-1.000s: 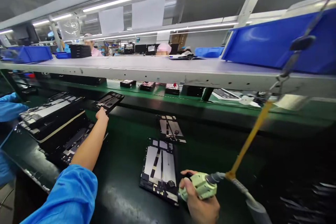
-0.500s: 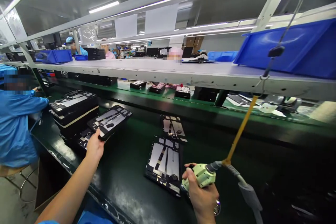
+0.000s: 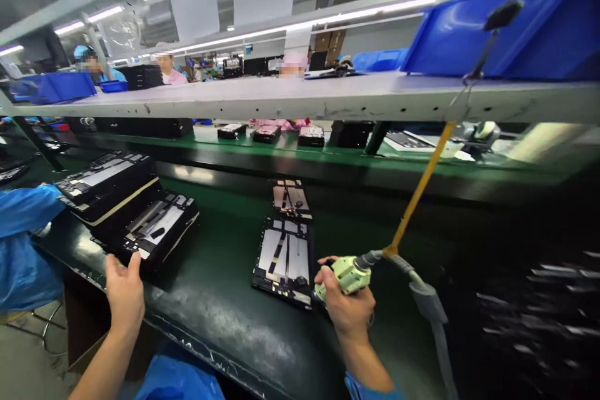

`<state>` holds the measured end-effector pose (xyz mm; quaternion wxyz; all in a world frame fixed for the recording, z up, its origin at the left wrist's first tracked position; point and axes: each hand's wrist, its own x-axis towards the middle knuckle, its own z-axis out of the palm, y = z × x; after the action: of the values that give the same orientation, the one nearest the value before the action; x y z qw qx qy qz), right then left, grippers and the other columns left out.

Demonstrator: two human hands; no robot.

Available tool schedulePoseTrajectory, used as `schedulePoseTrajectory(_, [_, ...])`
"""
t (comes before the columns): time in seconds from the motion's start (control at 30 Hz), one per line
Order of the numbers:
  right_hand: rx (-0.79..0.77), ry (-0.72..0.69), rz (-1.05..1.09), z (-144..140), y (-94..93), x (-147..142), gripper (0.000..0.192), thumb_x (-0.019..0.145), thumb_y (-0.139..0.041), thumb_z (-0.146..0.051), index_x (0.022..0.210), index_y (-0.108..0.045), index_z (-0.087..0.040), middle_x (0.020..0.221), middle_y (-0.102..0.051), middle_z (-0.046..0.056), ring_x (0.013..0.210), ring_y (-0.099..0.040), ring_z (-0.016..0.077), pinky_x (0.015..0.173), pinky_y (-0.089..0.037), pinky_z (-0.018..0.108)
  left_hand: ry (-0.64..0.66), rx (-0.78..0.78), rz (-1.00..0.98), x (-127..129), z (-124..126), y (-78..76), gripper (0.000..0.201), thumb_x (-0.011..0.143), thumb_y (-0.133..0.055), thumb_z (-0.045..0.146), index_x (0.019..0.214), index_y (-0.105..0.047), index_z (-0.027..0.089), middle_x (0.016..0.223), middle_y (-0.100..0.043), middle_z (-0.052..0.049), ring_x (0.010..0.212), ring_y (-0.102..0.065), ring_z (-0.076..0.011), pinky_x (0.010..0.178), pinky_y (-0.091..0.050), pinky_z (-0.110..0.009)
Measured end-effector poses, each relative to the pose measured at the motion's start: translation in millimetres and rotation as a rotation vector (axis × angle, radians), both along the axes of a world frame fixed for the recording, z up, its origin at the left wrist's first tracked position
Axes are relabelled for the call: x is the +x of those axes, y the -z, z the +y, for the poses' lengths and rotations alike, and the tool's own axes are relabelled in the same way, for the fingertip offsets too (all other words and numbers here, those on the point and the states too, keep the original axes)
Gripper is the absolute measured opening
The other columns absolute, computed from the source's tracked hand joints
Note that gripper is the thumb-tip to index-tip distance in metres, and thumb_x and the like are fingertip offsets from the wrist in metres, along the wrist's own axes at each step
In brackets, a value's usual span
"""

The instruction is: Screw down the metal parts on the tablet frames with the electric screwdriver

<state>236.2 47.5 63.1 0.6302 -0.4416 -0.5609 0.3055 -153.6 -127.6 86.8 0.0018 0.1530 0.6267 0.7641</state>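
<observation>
One green tool [image 3: 350, 272] is sitting just right of the central tablet [image 3: 295, 256]

The central tablet is lying flat on the desk [image 3: 220, 325], its bare inner side facing up. It is looking stiff and fairly light, though the exposed strips and parts are suggesting fragility, so the outer edges are making the safer hold, away from the open middle. The dark rim may be feeling slightly slippery. The green tool is appearing hard-shelled, its rounded body offering the natural grip; right of the central tablet, a yellow strap [image 3: 422, 194] is hanging and meeting the grey cable [image 3: 434, 312].

The right hand [image 3: 347, 307] is gripping the green tool near the central tablet's near right corner, fingers wrapping the body, forearm slanting in from the near side. Whether the tip is touching the central tablet, the view is not showing. The left hand [image 3: 124, 290], well left of the central tablet, is hovering with thumb and fingers parted, holding nothing, at the near end of a tablet stack [image 3: 171, 225]; contact there is hard to tell. A rear tablet [image 3: 282, 199] is lying just behind the central tablet.
</observation>
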Motion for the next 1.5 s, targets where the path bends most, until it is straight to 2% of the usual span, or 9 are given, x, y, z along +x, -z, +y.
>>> schedulePoseTrajectory(0.1, [-0.003,0.000,0.026,-2,1.7,-2,0.029,0.085,-0.074,-0.044,0.097,-0.067,-0.019,0.070,-0.068,0.000,0.058,-0.064,0.0173,0.058,-0.054,0.030,0.117,-0.143,0.329,28,-11,-2.4,0.050,0.093,-0.073,0.037,0.139,-0.059,0.024,0.145,-0.060,-0.009,0.141,-0.053,-0.0260,0.126,-0.036,-0.044])
schedulePoseTrajectory(0.2, [-0.017,-0.005,0.056,-7,1.2,-6,0.029,0.084,-0.074,-0.043,0.098,-0.066,-0.019,0.070,-0.068,0.000,0.055,-0.063,0.0158,0.055,-0.053,0.029,0.543,-0.314,0.500,51,1,3.4,0.029,0.098,-0.062,0.040,0.120,-0.072,0.023,0.121,-0.073,-0.008,0.116,-0.069,-0.0251,0.110,-0.053,-0.043])
schedulePoseTrajectory(0.27, [-0.028,-0.021,0.080,-10,-0.2,-8,0.029,0.084,-0.073,-0.044,0.096,-0.066,-0.019,0.069,-0.067,-0.002,0.054,-0.062,0.0149,0.055,-0.053,0.028,0.787,-0.398,0.550,66,21,10.8,0.024,0.095,-0.066,0.039,0.111,-0.076,0.023,0.113,-0.076,-0.008,0.109,-0.071,-0.0253,0.106,-0.055,-0.044])
schedulePoseTrajectory(0.43, [-0.026,-0.058,0.229,-12,-2.5,-16,0.027,0.083,-0.076,-0.039,0.098,-0.064,-0.020,0.080,-0.072,-0.001,0.051,-0.061,0.0115,0.051,-0.052,0.026,1.259,-0.303,0.418,119,85,30.0,0.028,0.075,-0.087,0.031,0.102,-0.080,0.026,0.113,-0.075,-0.011,0.113,-0.069,-0.0297,0.114,-0.048,-0.047])
schedulePoseTrajectory(0.53, [-0.028,-0.086,0.298,-12,-5.9,-23,0.028,0.082,-0.077,-0.037,0.099,-0.062,-0.020,0.082,-0.073,-0.001,0.049,-0.061,0.0104,0.049,-0.051,0.025,1.430,-0.229,0.536,149,115,40.8,0.033,0.072,-0.089,0.030,0.104,-0.079,0.027,0.112,-0.075,-0.011,0.111,-0.069,-0.0307,0.110,-0.050,-0.049])
schedulePoseTrajectory(0.67, [-0.029,-0.146,0.377,-11,-16.2,-39,0.029,0.083,-0.076,-0.036,0.101,-0.059,-0.021,0.083,-0.071,-0.003,0.048,-0.060,0.0090,0.047,-0.049,0.023,1.456,-0.168,0.705,166,133,57.1,0.027,0.080,-0.083,0.032,0.105,-0.077,0.025,0.108,-0.074,-0.011,0.104,-0.069,-0.0283,0.102,-0.053,-0.047])
schedulePoseTrajectory(0.87, [-0.002,-0.244,0.448,-14,-24.8,-64,0.030,0.084,-0.076,-0.036,0.103,-0.057,-0.022,0.087,-0.070,-0.003,0.046,-0.060,0.0082,0.044,-0.049,0.022,1.425,-0.137,0.866,161,131,75.0,0.022,0.087,-0.075,0.031,0.108,-0.074,0.023,0.104,-0.072,-0.010,0.100,-0.065,-0.0264,0.093,-0.052,-0.044])
schedulePoseTrajectory(1.13, [-0.026,-0.291,0.470,-33,-9.9,-66,0.034,0.083,-0.078,-0.040,0.104,-0.056,-0.024,0.088,-0.070,-0.002,0.046,-0.063,0.0103,0.040,-0.050,0.023,1.433,-0.121,0.975,160,133,81.6,0.015,0.092,-0.071,0.028,0.105,-0.072,0.023,0.099,-0.070,-0.009,0.101,-0.063,-0.0250,0.103,-0.045,-0.049])
schedulePoseTrajectory(1.5, [-0.013,-0.292,0.428,-43,-5.6,-66,0.036,0.083,-0.077,-0.046,0.105,-0.057,-0.026,0.089,-0.069,-0.001,0.047,-0.062,0.0100,0.042,-0.051,0.024,1.479,-0.088,1.036,156,130,81.2,0.011,0.095,-0.068,0.027,0.093,-0.078,0.025,0.098,-0.070,-0.007,0.098,-0.063,-0.0227,0.095,-0.048,-0.043])
